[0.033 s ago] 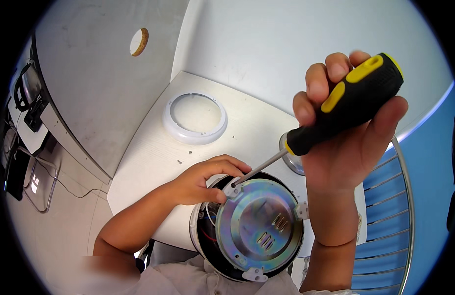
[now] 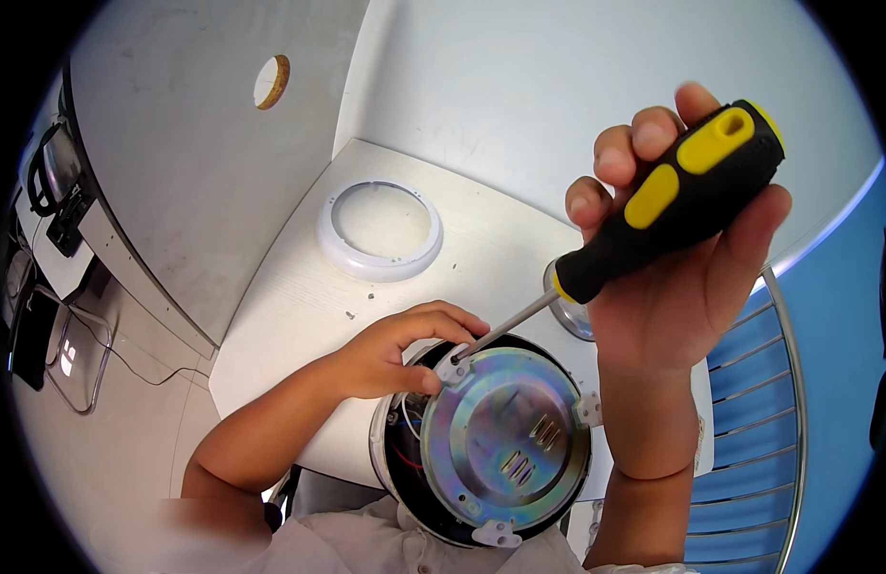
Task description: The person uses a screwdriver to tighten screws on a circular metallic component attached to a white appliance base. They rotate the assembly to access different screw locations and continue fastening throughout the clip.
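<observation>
A round appliance point(image 2: 491, 421) lies with its underside up close to my body, showing an iridescent metal base plate with vent slots. White plastic tabs point(image 2: 498, 534) sit around the plate's edge. In my right hand point(image 2: 663, 258) is a black-and-yellow screwdriver point(image 2: 692, 187), tilted, its shaft running down to the left. The tip reaches into the hole of the upper-left tab. My left hand point(image 2: 405, 349) grips the appliance there, thumb on the tab and fingers curled over the rim, beside the shaft. Wires show in the gap beside the plate.
A white ring point(image 2: 381, 268) lies farther back on the white table point(image 2: 290, 306), with small dark bits near it. A round metallic object point(image 2: 569, 311) is partly hidden behind the screwdriver. Grey panel with a hole at left; a metal rack point(image 2: 792, 383) stands at right.
The screwdriver handle has turned slightly in my right hand, its yellow patches facing more toward me. The fingertips of that hand have shifted a little. My left hand and the appliance look unmoved.
</observation>
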Demonstrator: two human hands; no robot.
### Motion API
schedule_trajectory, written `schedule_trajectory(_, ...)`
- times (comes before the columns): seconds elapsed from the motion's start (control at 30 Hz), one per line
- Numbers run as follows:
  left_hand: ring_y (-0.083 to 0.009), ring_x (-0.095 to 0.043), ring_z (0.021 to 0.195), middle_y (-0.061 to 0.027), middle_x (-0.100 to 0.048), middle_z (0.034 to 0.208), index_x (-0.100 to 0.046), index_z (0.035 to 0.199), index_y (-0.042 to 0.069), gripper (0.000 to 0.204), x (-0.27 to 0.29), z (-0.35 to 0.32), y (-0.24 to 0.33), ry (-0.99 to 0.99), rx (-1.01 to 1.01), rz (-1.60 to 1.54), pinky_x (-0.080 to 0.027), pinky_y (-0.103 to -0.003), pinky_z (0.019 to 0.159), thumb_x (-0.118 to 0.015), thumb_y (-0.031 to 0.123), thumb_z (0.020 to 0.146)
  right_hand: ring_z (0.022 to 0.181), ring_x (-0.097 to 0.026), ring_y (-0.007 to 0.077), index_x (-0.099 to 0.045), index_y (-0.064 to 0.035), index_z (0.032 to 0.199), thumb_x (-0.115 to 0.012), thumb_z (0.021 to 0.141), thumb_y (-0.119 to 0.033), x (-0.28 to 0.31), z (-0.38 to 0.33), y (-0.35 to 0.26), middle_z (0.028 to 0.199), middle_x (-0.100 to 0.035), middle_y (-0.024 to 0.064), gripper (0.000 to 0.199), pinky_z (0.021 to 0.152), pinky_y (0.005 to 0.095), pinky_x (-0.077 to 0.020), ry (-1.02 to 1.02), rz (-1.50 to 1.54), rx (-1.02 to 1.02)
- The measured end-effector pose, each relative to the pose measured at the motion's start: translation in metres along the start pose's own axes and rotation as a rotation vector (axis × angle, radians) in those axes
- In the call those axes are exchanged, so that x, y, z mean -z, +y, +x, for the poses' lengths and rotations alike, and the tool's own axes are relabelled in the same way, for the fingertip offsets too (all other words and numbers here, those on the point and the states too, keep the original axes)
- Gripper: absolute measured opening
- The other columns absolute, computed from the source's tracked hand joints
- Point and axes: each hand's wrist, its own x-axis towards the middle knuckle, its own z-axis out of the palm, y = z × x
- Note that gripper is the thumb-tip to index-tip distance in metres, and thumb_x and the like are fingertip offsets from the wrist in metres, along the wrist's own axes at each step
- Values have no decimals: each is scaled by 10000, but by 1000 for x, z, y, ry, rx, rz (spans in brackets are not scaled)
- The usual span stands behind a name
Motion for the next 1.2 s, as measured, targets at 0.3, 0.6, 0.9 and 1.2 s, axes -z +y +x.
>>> schedule_trajectory(0.3,-266,-472,1227,-121,-523,1281,-587,1181,91,585,-1,0,0,8,2,-7,-351,-397,1036,-672,526,799,823,-499,166,-457,-64,1262,-428,944,-549,6,-1,0,1057,-534,83,580,515,239,-411,-119,65,-4)
schedule_trajectory(0.6,-261,-477,1215,-126,-521,1257,-605,1152,83,577,0,-1,-2,19,20,-36,-348,-398,1025,-724,498,769,838,-498,187,-403,-48,1342,-267,1022,-369,-9,-7,-3,1043,-529,100,473,658,300,-463,193,-16,-17)
schedule_trajectory(0.9,-271,-477,1222,-128,-525,1279,-588,1180,86,589,0,-1,0,9,5,-3,-363,-397,1028,-685,517,791,812,-495,174,-428,-50,1315,-438,956,-515,6,-7,-3,1037,-516,68,588,604,271,-446,-22,2,9)
schedule_trajectory(1.2,-265,-472,1226,-123,-522,1279,-588,1179,85,583,0,-1,-2,7,-5,14,-361,-394,1029,-680,515,797,814,-503,163,-345,-21,1372,-334,1004,-442,-3,-3,3,1003,-532,79,560,606,265,-445,90,-75,85)
